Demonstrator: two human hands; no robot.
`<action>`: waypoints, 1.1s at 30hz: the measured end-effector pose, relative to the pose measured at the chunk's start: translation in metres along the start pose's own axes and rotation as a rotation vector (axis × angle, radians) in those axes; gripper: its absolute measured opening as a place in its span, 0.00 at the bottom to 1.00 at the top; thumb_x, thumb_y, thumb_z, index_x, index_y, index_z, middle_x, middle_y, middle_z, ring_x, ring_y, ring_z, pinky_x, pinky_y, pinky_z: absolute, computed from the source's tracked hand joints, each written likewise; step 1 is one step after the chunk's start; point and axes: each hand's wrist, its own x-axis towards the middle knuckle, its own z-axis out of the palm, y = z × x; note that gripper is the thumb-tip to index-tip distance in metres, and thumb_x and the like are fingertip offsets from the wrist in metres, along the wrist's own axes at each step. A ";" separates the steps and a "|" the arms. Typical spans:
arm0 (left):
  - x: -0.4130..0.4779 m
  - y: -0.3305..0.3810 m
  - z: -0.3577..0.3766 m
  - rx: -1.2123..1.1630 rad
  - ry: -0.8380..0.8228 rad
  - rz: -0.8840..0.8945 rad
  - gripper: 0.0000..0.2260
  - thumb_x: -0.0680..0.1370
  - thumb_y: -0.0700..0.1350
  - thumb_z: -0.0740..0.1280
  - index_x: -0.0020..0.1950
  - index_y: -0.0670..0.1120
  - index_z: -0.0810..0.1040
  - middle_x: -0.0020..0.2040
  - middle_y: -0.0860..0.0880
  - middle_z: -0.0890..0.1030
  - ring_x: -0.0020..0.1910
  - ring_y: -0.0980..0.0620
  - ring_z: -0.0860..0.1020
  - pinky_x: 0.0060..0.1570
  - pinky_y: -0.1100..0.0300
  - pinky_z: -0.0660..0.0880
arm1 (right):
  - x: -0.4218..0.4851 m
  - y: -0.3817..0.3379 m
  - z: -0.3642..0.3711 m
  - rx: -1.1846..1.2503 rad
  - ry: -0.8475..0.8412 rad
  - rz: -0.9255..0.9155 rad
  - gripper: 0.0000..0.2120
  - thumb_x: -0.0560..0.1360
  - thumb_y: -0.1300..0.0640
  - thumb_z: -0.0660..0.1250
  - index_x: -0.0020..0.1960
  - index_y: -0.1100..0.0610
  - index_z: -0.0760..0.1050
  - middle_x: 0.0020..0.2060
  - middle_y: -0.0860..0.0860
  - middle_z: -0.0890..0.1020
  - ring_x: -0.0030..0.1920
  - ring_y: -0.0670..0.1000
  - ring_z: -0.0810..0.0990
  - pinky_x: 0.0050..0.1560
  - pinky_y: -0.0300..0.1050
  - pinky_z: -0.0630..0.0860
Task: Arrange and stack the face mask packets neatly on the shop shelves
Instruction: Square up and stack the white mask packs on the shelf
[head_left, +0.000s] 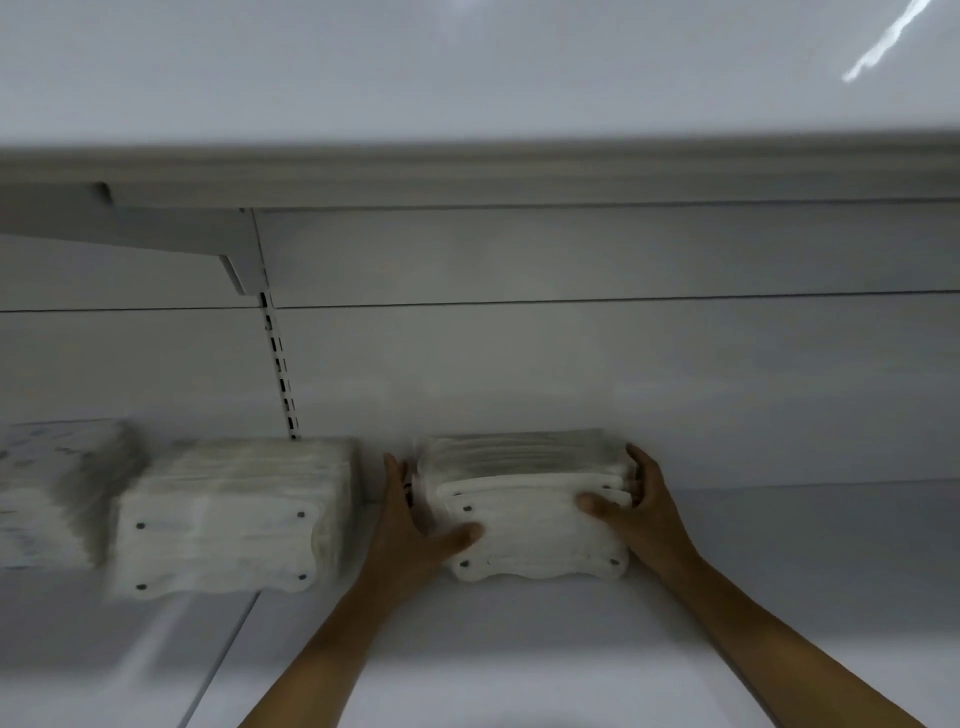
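Note:
A row of white face mask packets (530, 525) stands on edge on the white shelf (519, 649), against the back panel. My left hand (415, 525) holds the row's left side, with its thumb on the front packet. My right hand (636, 506) grips the right side, thumb on the front and fingers curled round the end. A second row of white packets (228, 519) stands to the left, a small gap away from my left hand.
A third, blurred pile of packets (52, 493) sits at the far left. An upper shelf (467, 176) overhangs, held by a bracket (239, 270) on a slotted upright (280, 364). Bare shelf surface extends to the right of my right hand.

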 end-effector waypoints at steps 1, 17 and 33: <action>-0.001 0.000 0.001 -0.002 -0.029 -0.012 0.62 0.62 0.53 0.79 0.78 0.48 0.35 0.79 0.53 0.50 0.74 0.59 0.52 0.69 0.64 0.55 | -0.001 0.000 0.000 -0.005 0.020 0.028 0.51 0.62 0.49 0.80 0.77 0.55 0.55 0.70 0.52 0.68 0.68 0.52 0.69 0.63 0.41 0.69; -0.011 0.003 -0.005 -0.028 -0.108 -0.075 0.74 0.45 0.69 0.78 0.79 0.47 0.40 0.78 0.51 0.54 0.75 0.53 0.59 0.70 0.57 0.65 | -0.015 -0.019 0.026 0.403 0.115 0.324 0.37 0.70 0.26 0.49 0.65 0.50 0.73 0.58 0.51 0.79 0.59 0.53 0.77 0.68 0.54 0.70; -0.010 0.030 0.007 0.006 0.074 -0.196 0.62 0.56 0.57 0.80 0.80 0.46 0.45 0.79 0.46 0.56 0.73 0.46 0.65 0.64 0.40 0.71 | 0.005 -0.028 0.042 0.029 0.479 0.294 0.33 0.76 0.30 0.48 0.54 0.58 0.73 0.46 0.56 0.80 0.50 0.59 0.79 0.58 0.57 0.74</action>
